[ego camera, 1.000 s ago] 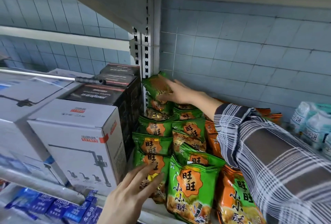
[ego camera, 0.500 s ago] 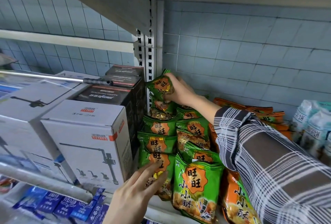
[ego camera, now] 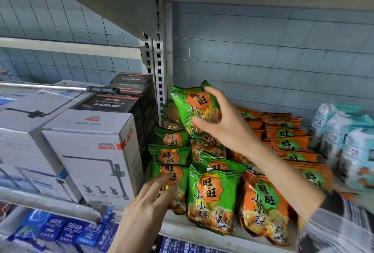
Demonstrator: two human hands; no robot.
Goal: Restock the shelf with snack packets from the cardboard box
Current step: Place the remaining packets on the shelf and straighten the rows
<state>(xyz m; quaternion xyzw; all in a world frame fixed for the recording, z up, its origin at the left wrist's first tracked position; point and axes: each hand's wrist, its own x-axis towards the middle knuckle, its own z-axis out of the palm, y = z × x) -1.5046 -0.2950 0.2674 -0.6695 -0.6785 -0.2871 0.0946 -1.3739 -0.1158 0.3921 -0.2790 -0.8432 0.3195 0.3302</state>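
Head view: my right hand (ego camera: 219, 125) grips a green packet (ego camera: 192, 105) by its lower end, held above the back of the green rows at 11 o'clock on the shelf (ego camera: 182, 230). My left hand (ego camera: 145, 208), fingers straight, rests against the front packet (ego camera: 172, 173) at 7 o'clock. Best to slot it upright behind the left row while bracing that front; the cardboard box is out of frame and the white packs (ego camera: 344, 141) at 3 o'clock are blurred.

The brand 旺旺 above 小小酥 is printed on the front green packet (ego camera: 212, 200) and on the orange packet (ego camera: 263, 210) beside it, 旺旺 is repeated on the raised green packet (ego camera: 189, 102), 饼 is seen on the white bags (ego camera: 335, 138), and the lettering on the white box (ego camera: 91, 151) cannot be read.
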